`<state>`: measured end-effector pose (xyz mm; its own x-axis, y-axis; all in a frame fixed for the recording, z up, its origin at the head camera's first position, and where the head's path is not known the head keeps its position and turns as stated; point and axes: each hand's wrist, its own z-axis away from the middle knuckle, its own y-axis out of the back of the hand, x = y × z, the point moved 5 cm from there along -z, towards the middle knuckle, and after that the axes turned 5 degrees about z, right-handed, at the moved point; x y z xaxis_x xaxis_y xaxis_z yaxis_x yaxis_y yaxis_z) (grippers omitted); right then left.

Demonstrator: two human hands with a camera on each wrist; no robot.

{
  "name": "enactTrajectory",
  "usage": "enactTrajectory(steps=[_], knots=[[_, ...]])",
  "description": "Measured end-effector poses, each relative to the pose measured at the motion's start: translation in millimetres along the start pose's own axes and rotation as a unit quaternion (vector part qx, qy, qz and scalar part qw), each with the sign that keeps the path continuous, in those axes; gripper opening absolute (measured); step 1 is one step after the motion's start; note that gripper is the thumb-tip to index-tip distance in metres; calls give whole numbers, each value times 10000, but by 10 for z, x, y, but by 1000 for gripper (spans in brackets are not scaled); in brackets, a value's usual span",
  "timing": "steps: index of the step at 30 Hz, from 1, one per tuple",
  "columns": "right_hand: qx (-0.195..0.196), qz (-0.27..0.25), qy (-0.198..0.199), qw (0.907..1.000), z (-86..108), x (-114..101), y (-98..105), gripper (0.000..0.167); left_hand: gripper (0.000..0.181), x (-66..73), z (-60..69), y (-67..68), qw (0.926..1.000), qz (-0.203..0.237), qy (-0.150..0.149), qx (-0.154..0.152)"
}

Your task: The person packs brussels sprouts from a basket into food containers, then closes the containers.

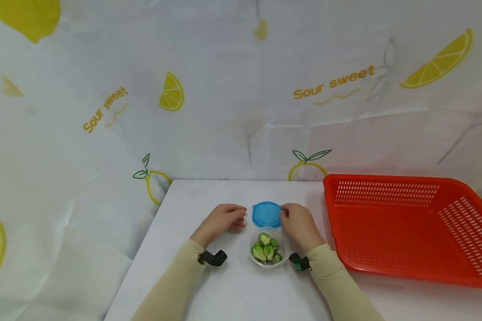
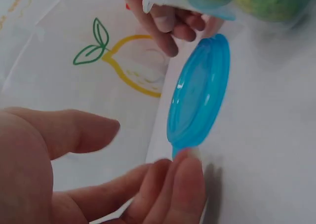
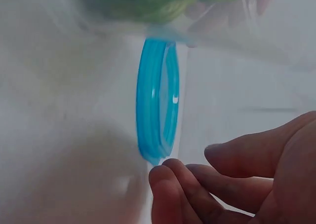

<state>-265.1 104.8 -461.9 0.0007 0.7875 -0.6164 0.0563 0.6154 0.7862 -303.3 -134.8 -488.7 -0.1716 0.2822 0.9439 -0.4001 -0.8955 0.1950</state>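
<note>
A blue plastic lid (image 1: 267,215) lies on the white table, just behind a clear round bowl (image 1: 251,254) that holds several Brussels sprouts (image 1: 268,252). To the left of the lid is my left hand (image 1: 224,219), its thumb spread from the fingers; the left wrist view puts its fingertips (image 2: 187,172) close to the tab of the lid (image 2: 197,93). On the other side, my right hand (image 1: 301,225) has its fingertips at the lid's right edge. In the right wrist view its thumb stands apart from the fingers beside the lid (image 3: 150,103); actual contact is hard to tell.
A large red perforated basket (image 1: 385,232) occupies the right side of the table (image 1: 221,294), close to my right forearm. Behind the table hangs a white cloth (image 1: 225,133) printed with lemons and lettering. Dark wrist cameras (image 1: 213,258) sit on both wrists.
</note>
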Motion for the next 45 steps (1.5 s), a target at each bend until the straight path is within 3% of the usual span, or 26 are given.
enactTrajectory(steps=[5,10,19,25,30,38,42,45], knots=[[-290,-20,-363,9989,-30,123,-108,37,47,49,-140,-62,9990,-230,281,253],[-557,-161,-417,9974,-45,160,-172,37,47,83,-139,-132,9976,-70,575,372],[-511,-264,-358,9977,-74,166,-138,34,39,152,-116,-153,9927,713,884,401],[-432,-431,-528,9967,-93,180,-171,33,45,103,-170,-141,9839,1236,1218,420],[-214,-664,-689,9952,-91,198,-168,33,46,82,-197,-133,9784,1500,1320,527],[259,-1060,-796,9908,-83,208,-91,27,38,106,-238,-153,9715,1962,1258,443],[911,-1152,-626,9872,-71,144,-9,21,36,250,-187,-128,9733,2063,886,487],[1344,-1288,-422,9816,-32,50,76,19,38,435,-91,-95,9798,1878,475,488]])
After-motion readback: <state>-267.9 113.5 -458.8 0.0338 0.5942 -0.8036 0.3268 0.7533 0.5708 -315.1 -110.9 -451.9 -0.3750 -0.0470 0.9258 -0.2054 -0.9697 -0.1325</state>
